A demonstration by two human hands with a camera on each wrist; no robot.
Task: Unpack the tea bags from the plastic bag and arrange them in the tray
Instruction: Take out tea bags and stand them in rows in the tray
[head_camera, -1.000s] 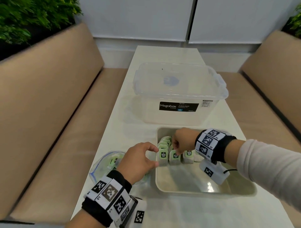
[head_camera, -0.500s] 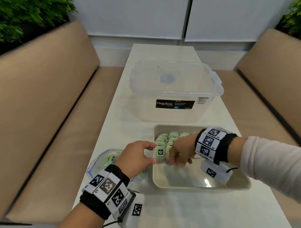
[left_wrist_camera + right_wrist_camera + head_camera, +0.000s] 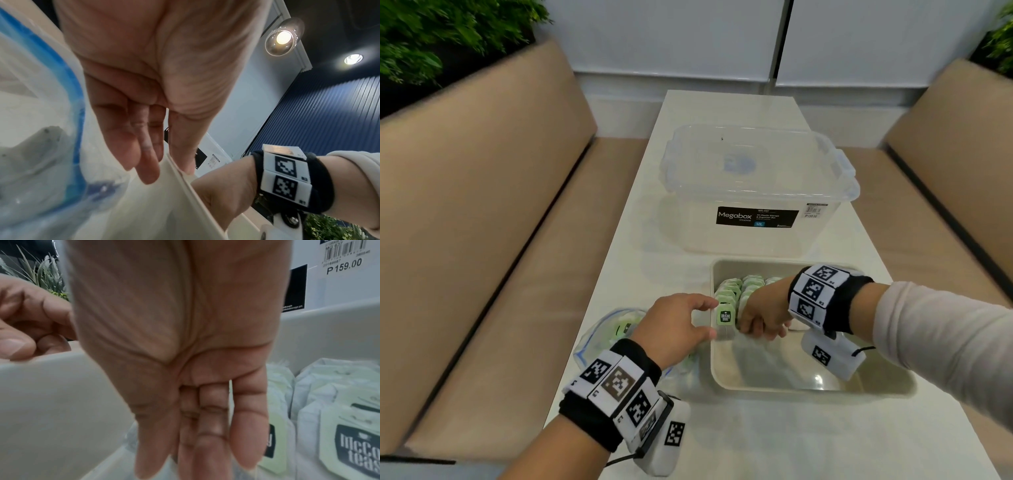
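A beige tray (image 3: 808, 383) lies on the white table, with rows of green-tagged tea bags (image 3: 736, 294) standing in its far left corner. My left hand (image 3: 681, 325) rests at the tray's left rim, index and thumb spread beside the front tea bag (image 3: 725, 317). In the left wrist view its fingers (image 3: 148, 146) are nearly straight and its thumb lies over the rim (image 3: 185, 183). My right hand (image 3: 760, 318) is inside the tray, its straight fingers (image 3: 195, 443) pointing down beside the tea bags (image 3: 349, 443). The plastic bag (image 3: 606, 329), with tea bags in it, lies left of the tray.
A clear lidded Megabox storage box (image 3: 756, 192) stands just behind the tray. Tan bench seats (image 3: 482, 240) flank the narrow table on both sides. The tray's near half (image 3: 791, 363) holds no tea bags. The bag's blue zip edge (image 3: 74, 97) shows by my left hand.
My right hand has come from the tops of the rows down to their near end. My left hand has stayed by the tray's left rim.
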